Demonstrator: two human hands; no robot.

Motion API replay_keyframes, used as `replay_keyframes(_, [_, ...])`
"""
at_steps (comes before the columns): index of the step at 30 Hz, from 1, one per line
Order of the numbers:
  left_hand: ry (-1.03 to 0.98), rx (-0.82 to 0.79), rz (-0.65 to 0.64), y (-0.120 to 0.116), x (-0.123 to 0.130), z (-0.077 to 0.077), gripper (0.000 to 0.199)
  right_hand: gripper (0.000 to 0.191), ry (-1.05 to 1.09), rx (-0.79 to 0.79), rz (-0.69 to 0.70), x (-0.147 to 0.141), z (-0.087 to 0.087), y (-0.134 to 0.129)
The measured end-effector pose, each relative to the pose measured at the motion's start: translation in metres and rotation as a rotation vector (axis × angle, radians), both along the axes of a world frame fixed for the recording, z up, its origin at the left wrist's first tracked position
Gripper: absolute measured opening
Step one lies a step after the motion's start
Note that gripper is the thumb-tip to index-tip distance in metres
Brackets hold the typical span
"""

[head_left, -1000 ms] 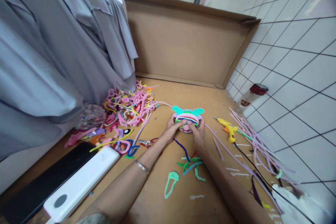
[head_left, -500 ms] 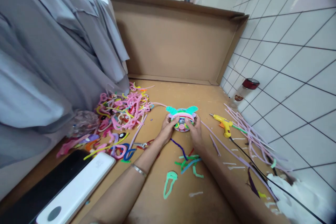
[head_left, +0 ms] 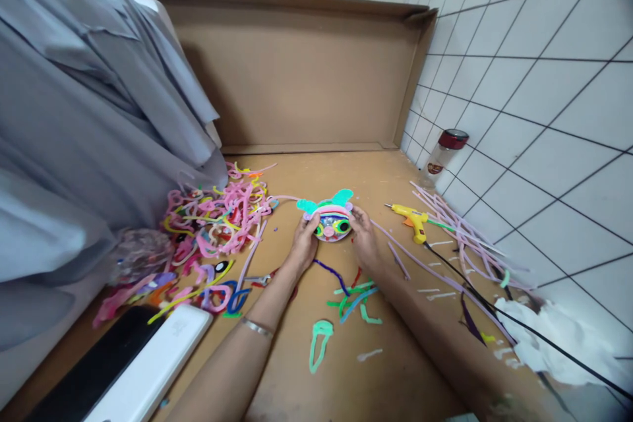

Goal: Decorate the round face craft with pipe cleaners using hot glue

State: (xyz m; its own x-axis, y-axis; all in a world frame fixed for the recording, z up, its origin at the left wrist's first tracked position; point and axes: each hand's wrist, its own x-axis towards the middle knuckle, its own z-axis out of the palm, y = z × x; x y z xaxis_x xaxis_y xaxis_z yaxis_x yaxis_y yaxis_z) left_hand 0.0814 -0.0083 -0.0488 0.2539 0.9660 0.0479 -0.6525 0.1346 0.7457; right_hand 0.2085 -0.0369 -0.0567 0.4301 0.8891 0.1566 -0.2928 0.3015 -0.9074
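Observation:
Between my two hands is a small round craft face (head_left: pixel 333 227) with green ears, yellow-green eyes, a pink nose and a pink band across its top. My left hand (head_left: pixel 303 241) grips its left edge, thumb on the front. On the opposite edge, my right hand (head_left: pixel 364 237) is closed around the rim. Below the hands lie a dark blue pipe cleaner (head_left: pixel 332 269), several green pieces (head_left: pixel 346 303) and a mint-green loop (head_left: pixel 321 345). Pliers (head_left: pixel 261 279) rest partly behind my left forearm.
A heap of pink and coloured pipe cleaners (head_left: pixel 222 217) lies left. To the right are a yellow glue gun (head_left: pixel 414 220) with a cord, lilac stems (head_left: pixel 459 231), a red-lidded jar (head_left: pixel 442 155) and white tissue (head_left: pixel 554 343). A white power bank (head_left: pixel 153 362) sits lower left.
The craft face has tipped so its eyes show more fully, and my thumbs have shifted outward to its edges. The whole view has swung slightly, moving the surroundings left.

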Motion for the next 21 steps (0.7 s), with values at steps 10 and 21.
replay_keyframes(10, [0.046,0.002,0.026,0.0014,-0.0011,-0.0036,0.04,0.036,0.049,0.018,0.031,0.0018,-0.005,0.003])
replay_keyframes(21, [0.036,-0.016,0.012,0.0006,-0.0027,-0.0015,0.041,0.043,0.037,0.017,-0.008,0.002,-0.0026,0.0008])
